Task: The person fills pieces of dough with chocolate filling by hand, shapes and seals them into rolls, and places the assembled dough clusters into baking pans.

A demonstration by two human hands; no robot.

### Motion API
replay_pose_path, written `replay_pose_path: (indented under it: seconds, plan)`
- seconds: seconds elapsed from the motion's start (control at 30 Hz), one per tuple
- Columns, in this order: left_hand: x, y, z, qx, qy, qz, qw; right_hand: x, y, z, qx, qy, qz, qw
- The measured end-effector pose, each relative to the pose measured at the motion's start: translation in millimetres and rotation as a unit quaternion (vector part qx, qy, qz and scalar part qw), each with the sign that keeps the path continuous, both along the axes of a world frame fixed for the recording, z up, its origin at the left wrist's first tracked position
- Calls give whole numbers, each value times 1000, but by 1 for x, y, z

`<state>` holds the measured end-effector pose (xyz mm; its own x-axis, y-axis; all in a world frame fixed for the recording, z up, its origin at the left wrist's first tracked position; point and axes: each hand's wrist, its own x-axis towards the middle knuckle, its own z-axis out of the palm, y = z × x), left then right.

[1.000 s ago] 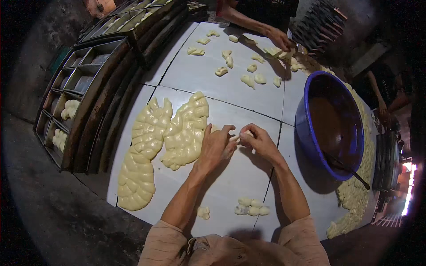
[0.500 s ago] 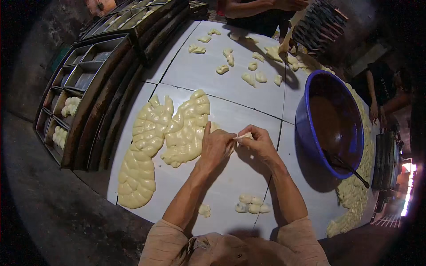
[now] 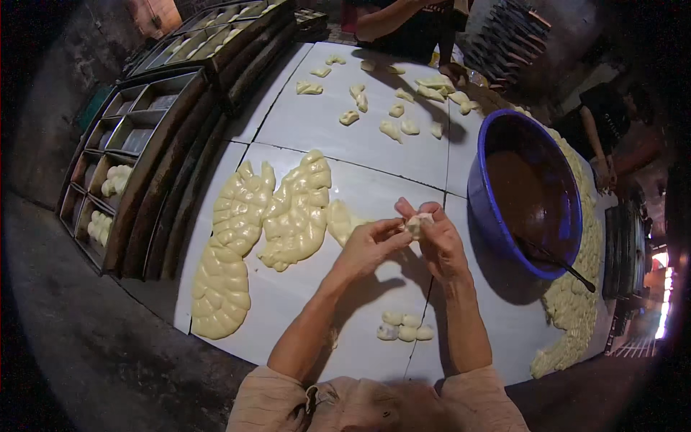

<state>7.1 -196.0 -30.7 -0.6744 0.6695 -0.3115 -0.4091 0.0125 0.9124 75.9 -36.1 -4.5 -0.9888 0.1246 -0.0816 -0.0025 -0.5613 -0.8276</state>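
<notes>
Amid tub (image 3: 480,203), dough sheets (image 3: 296,219) and balls (image 3: 407,333), a lump (image 3: 414,227) is grasped by the right hand (image 3: 448,250), hold by the left hand (image 3: 366,248) being unclear.

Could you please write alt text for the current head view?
The right hand holds a small dough piece over a white table, the left hand close against it. Dough slabs lie left; a blue basin with brown contents stands right.

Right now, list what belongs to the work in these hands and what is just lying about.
In the work: dough piece in the right hand, beside the left hand; probably the dough slabs and dough lumps.

Seemingly just standing about: blue basin, dark tool in it, stacked trays.
</notes>
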Motion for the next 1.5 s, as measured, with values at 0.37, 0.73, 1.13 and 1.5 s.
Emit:
replay_pose_path:
  seconds: [0.37, 0.73, 1.13, 1.5]
  plan:
    - [33, 12, -32, 126, -77, 74, 986, 19, 0, -8, 384, -121, -76, 912]
    - [70, 72, 4, 306, 265, 226, 886, 49, -20, 42, -88, -29, -92, 991]
    - [69, 61, 6, 99, 169, -11, 981, 86, 142, 95, 168, -80, -240, 953]
    - [63, 52, -4, -17, 140, -68, 988, 71, 229, 25, 621, -259, 176, 718]
